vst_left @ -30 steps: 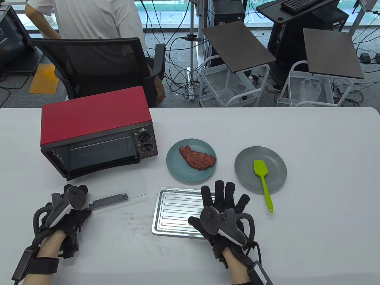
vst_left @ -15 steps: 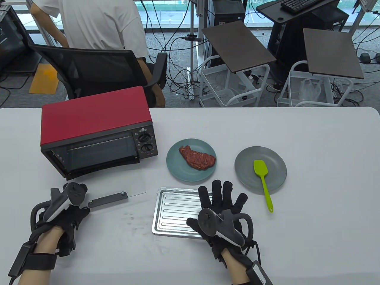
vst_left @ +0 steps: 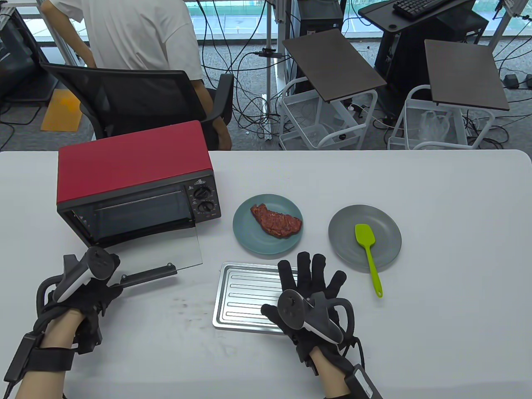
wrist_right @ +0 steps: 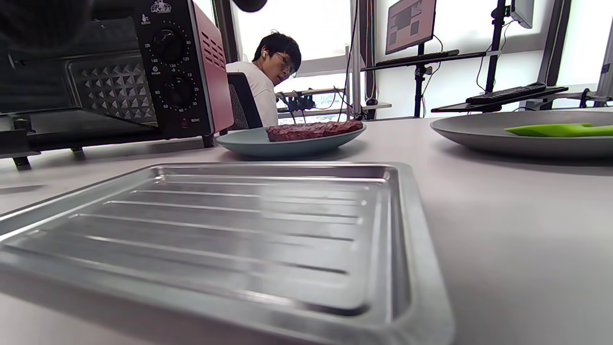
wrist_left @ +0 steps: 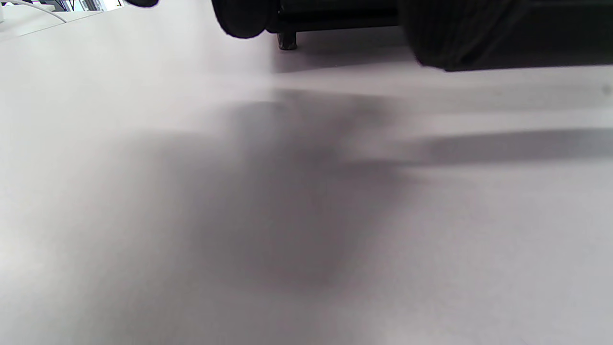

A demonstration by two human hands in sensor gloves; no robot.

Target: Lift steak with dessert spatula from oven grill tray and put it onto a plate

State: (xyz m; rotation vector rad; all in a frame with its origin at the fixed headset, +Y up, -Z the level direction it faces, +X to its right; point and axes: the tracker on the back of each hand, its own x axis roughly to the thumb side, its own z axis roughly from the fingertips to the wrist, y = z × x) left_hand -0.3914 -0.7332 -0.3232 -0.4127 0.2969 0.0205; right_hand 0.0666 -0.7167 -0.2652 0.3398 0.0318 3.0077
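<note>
1. Red oven (vst_left: 135, 176) served as the landmark: its glass door (vst_left: 160, 249) was tilted up off the table (vst_left: 436, 324), while half a second earlier it lay lower and a second earlier almost flat.
2. Left hand (vst_left: 85, 293) was in front of the oven, at the left end of the door handle (vst_left: 147, 274); the tracker hid the fingers, so I cannot tell whether they gripped the handle or only pushed it.
3. Right hand (vst_left: 314, 297) lay flat with fingers straight and spread on the right part of the tray (vst_left: 241, 297), to the right and in front of the oven, almost unmoved.
4. Steak (vst_left: 276, 220) lay on the teal plate (vst_left: 249, 237), just right of the oven, not on the tray.
5. Spatula (vst_left: 369, 253) rested on the grey plate (vst_left: 386, 253), further right of the oven, and no hand held it.
6. I judged that the transfer itself was finished, and the rising door meant closing the oven, a tidy-up step.
</note>
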